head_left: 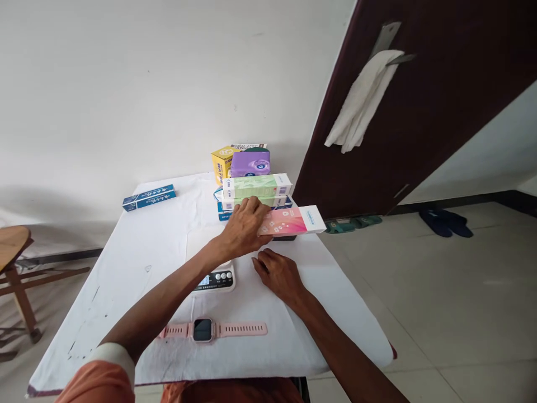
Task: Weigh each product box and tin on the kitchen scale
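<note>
My left hand (pixel 246 226) reaches across the table, its fingers closed on the left end of a long pink and white box (pixel 293 220). Behind it is a stack of long boxes, with a green and white box (pixel 257 186) on top and blue ones lower down. My right hand (pixel 280 274) rests on the white cloth below the pink box, fingers curled in; whether they hold anything is hidden. A white digital scale (pixel 218 279) lies partly under my left forearm. Nearer me is a pink-strapped watch (pixel 203 330), lying flat.
Two blue boxes (pixel 149 197) lie at the table's back left. A yellow box (pixel 221 162) and a purple pack (pixel 250 163) stand behind the stack. A wooden stool (pixel 14 246) is at the left, slippers (pixel 445 222) on the floor at the right.
</note>
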A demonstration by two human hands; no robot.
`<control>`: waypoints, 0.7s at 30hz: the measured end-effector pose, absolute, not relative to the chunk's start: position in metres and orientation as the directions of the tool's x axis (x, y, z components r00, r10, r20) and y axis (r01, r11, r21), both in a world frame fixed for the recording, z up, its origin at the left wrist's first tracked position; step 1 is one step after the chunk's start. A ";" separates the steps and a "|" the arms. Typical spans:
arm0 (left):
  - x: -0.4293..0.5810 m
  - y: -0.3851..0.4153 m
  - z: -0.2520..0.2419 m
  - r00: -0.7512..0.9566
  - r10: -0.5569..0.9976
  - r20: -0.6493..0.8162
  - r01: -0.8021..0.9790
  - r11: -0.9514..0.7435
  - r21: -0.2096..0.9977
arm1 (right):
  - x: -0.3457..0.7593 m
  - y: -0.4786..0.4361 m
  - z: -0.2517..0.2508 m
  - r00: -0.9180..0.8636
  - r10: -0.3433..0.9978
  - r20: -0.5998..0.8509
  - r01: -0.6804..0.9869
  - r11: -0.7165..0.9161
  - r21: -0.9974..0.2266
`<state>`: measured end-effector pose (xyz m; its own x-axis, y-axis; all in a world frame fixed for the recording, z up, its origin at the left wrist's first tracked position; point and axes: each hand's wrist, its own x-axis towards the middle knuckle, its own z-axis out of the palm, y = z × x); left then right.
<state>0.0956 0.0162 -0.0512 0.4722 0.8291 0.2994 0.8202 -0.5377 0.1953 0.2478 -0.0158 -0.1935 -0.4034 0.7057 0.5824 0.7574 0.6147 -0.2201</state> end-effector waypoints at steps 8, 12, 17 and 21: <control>-0.023 -0.049 -0.040 0.352 0.910 0.221 0.865 -0.406 0.295 | 0.249 -0.016 -0.190 -0.419 0.669 0.614 0.704 0.666 -0.246; -0.052 -0.058 -0.061 0.281 0.953 0.112 0.898 -0.302 0.321 | 0.248 -0.016 -0.190 -0.407 0.674 0.617 0.700 0.664 -0.263; -0.061 -0.055 -0.077 0.252 0.965 0.078 0.927 -0.264 0.266 | 0.248 -0.018 -0.186 -0.395 0.673 0.625 0.695 0.664 -0.275; -0.064 -0.056 -0.078 0.255 0.965 0.060 0.929 -0.262 0.261 | 0.248 -0.017 -0.186 -0.396 0.675 0.623 0.691 0.665 -0.282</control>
